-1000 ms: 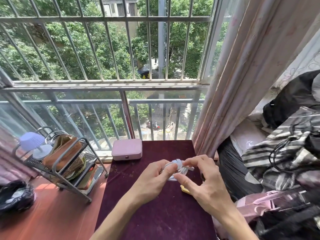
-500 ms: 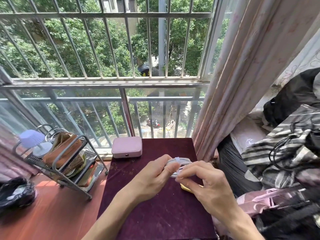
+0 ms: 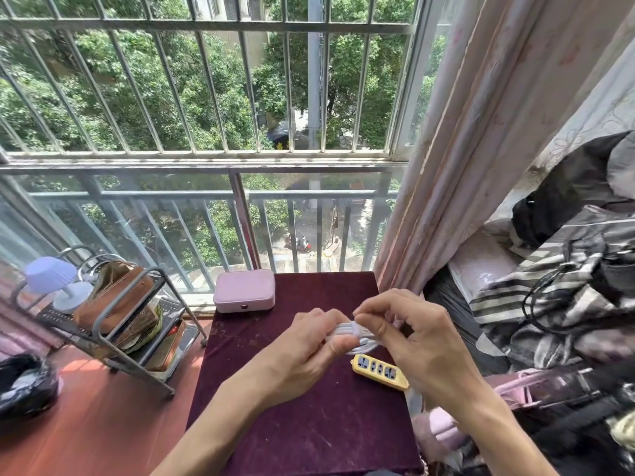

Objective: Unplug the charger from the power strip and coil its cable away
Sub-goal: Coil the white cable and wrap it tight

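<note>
Holding one coiled cable above the desk

We grip one white cable bundle (image 3: 357,333) between our left hand (image 3: 309,352) and right hand (image 3: 419,341). One yellow power strip (image 3: 379,366) lies near the desk (image 3: 309,441) right edge; near half bare.

A dark purple table (image 3: 309,424) carries a pink case (image 3: 244,291) at its far left corner and a yellow power strip (image 3: 379,370) near its right edge.
</note>
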